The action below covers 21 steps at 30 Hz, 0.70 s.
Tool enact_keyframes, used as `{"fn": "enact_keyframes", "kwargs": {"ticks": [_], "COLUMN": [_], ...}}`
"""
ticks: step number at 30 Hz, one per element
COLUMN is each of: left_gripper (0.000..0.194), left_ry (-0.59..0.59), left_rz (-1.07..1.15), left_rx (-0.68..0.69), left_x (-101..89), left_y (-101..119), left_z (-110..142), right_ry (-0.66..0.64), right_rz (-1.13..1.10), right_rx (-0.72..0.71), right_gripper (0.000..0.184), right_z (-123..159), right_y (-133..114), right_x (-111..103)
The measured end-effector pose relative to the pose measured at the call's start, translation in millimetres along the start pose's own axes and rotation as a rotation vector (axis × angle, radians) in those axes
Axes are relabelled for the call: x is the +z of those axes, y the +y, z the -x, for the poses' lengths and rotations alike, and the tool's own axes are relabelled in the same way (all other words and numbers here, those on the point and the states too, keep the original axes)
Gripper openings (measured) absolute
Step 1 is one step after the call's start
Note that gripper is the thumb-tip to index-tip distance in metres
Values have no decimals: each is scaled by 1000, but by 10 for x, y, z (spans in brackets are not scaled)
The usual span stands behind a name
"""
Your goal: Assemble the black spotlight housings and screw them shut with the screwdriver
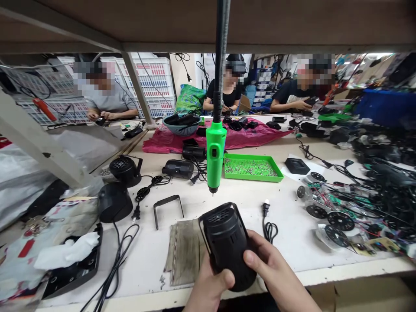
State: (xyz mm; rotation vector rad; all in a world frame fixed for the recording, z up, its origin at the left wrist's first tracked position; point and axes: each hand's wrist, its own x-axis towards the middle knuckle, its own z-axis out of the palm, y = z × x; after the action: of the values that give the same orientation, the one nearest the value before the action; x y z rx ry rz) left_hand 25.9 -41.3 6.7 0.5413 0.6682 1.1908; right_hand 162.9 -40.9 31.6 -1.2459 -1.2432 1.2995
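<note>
A black cylindrical lamp housing (229, 247) with a slotted round end and a U-shaped bracket is held tilted near the table's front edge. My left hand (212, 281) grips its lower left side, the thumb lying across the front. From the right, my right hand (269, 262) is closed around the housing, thumb on its side. Beneath it lies a worn grey-brown pad (185, 251). Just beyond, a green electric screwdriver (216, 151) hangs tip down, apart from the housing. A loose black U-shaped bracket (169, 200) stands on the table to the left.
A green tray (253, 168) holds many small screws. Finished-looking black lamps (115, 201) with cords sit at left. Tangled wires and round parts (339, 221) crowd the right. A coiled plug cord (269, 225) lies near my right hand. Several people work across the table.
</note>
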Motion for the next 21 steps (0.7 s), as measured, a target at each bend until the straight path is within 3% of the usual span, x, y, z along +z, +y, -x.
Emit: {"fn": "enact_keyframes", "kwargs": {"ticks": [3, 6, 9, 11, 16, 19, 21], "left_gripper": [58, 43, 28, 26, 26, 27, 30], "left_ry": [75, 286, 435, 446, 450, 455, 413], "left_rz": [27, 132, 212, 233, 261, 235, 206], "left_rx": [-25, -110, -199, -219, -251, -227, -185], "left_x": [55, 109, 154, 193, 313, 318, 260], "left_y": [7, 72, 154, 197, 224, 184, 134], "left_z": [-22, -93, -151, -160, -127, -115, -105], "right_ry": [43, 212, 246, 240, 272, 250, 197], "right_rz": [237, 558, 711, 764, 926, 961, 876], "right_rx": [-74, -165, -269, -400, -650, -673, -568], "right_gripper": [52, 39, 15, 8, 9, 15, 18], "right_z": [-7, 46, 124, 154, 126, 103, 106], "right_y": [-16, 22, 61, 81, 173, 214, 193], "right_x": [-40, -82, -71, -35, 34, -6, -64]}}
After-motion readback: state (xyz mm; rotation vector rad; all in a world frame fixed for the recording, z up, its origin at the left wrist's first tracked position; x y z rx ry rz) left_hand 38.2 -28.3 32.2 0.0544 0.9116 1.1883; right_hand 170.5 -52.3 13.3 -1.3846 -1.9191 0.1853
